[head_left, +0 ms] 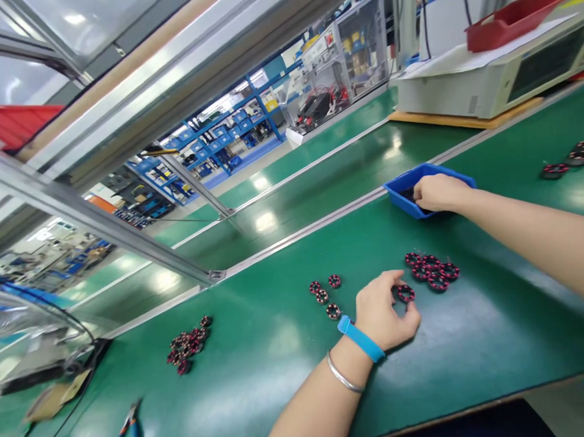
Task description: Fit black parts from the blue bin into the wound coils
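Note:
My left hand, with a blue strap and a silver bangle on the wrist, rests low over the green bench. Its thumb and index finger curve apart around a small black-and-pink ring-shaped motor core; a gap shows between the fingertips and the ring. Right beside it sits a cluster of similar ring cores. My right hand dips into a blue bin, its fingers bent together among dark contents. What they pinch is hidden. Several looser ring cores lie left of my left hand.
Another pile of ring cores lies farther left, near blue-handled pliers. More cores sit at far right. A grey instrument carrying a red tray stands behind. A metal frame post rises at the left.

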`<action>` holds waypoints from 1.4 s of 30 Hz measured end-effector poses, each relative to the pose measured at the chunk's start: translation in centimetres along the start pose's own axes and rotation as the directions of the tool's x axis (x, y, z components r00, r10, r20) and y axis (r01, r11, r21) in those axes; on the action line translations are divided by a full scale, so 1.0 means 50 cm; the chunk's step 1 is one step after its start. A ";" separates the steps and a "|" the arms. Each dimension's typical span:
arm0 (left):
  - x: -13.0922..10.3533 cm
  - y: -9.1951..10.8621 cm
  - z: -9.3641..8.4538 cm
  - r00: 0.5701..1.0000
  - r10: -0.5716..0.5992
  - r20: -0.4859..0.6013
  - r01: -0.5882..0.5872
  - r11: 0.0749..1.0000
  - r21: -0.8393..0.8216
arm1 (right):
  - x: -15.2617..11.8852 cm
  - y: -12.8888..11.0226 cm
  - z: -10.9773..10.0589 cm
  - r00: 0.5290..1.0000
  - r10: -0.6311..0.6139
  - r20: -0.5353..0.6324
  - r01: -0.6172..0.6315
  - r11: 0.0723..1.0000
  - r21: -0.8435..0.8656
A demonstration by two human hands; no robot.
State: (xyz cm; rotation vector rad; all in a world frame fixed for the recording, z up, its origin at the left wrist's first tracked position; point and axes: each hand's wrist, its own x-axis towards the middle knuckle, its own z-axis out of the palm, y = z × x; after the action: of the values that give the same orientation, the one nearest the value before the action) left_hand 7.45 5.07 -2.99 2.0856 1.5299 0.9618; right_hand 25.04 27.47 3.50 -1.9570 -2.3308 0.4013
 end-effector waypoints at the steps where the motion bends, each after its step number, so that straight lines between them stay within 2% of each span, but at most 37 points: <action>1: -0.001 -0.001 0.001 1.000 0.000 0.006 0.000 1.000 0.007 | -0.002 0.001 -0.003 1.000 -0.002 -0.027 0.002 1.000 0.031; 5: -0.018 -0.001 -0.010 0.998 -0.064 -0.016 0.066 0.990 0.123 | -0.034 -0.008 -0.018 0.983 0.028 -0.180 0.006 0.983 0.183; 7: -0.035 -0.002 -0.025 0.996 -0.074 -0.041 0.079 0.988 0.134 | -0.078 -0.027 -0.013 0.972 0.020 -0.235 0.045 0.962 0.269; 8: -0.043 -0.002 -0.033 0.998 -0.052 -0.044 0.056 0.992 0.112 | -0.110 -0.041 -0.003 0.969 -0.023 -0.248 0.110 0.931 0.347; 9: -0.052 -0.003 -0.041 0.999 -0.017 -0.039 0.020 0.997 0.080 | -0.146 -0.057 0.012 0.964 -0.084 -0.252 0.190 0.880 0.435; 11: -0.065 -0.006 -0.055 0.998 0.048 -0.027 -0.047 0.999 0.027 | -0.222 -0.091 0.052 0.912 -0.303 -0.275 0.407 0.593 0.695; 12: -0.070 -0.007 -0.060 0.998 0.058 -0.029 -0.057 0.998 0.014 | -0.258 -0.107 0.074 0.887 -0.378 -0.266 0.431 0.470 0.771; 13: -0.075 -0.009 -0.065 0.998 0.049 -0.041 -0.048 0.999 0.011 | -0.288 -0.121 0.095 0.876 -0.425 -0.229 0.405 0.389 0.828; 14: -0.079 -0.010 -0.070 0.998 0.028 -0.059 -0.028 1.000 0.012 | -0.312 -0.131 0.114 0.874 -0.451 -0.180 0.359 0.351 0.865; 16: -0.087 -0.010 -0.078 0.995 -0.023 -0.100 0.024 1.000 0.011 | -0.335 -0.143 0.142 0.889 -0.452 -0.067 0.243 0.344 0.907; 18: -0.093 -0.009 -0.085 0.990 -0.067 -0.123 0.069 0.997 0.019 | -0.334 -0.145 0.156 0.904 -0.426 0.015 0.149 0.348 0.926; 21: -0.094 -0.005 -0.091 0.989 -0.096 -0.116 0.104 0.992 0.066 | -0.313 -0.142 0.161 0.914 -0.390 0.109 0.038 0.350 0.936; 26: -0.087 -0.001 -0.092 0.990 -0.108 -0.092 0.115 0.991 0.073 | -0.299 -0.139 0.160 0.897 -0.376 0.231 -0.087 0.362 0.928; 32: -0.088 0.000 -0.091 0.987 -0.128 -0.096 0.134 0.989 0.060 | -0.303 -0.141 0.159 0.892 -0.369 0.260 -0.115 0.371 0.921; 42: -0.084 0.001 -0.094 0.988 -0.114 -0.100 0.121 0.991 0.063 | -0.307 -0.144 0.155 0.889 -0.391 0.238 -0.083 0.374 0.924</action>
State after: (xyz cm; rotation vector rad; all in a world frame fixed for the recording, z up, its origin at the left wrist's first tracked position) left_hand 3.39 0.71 -0.96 1.9948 1.7369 0.9921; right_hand 19.27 10.20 -0.49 -1.0709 -1.6641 1.8061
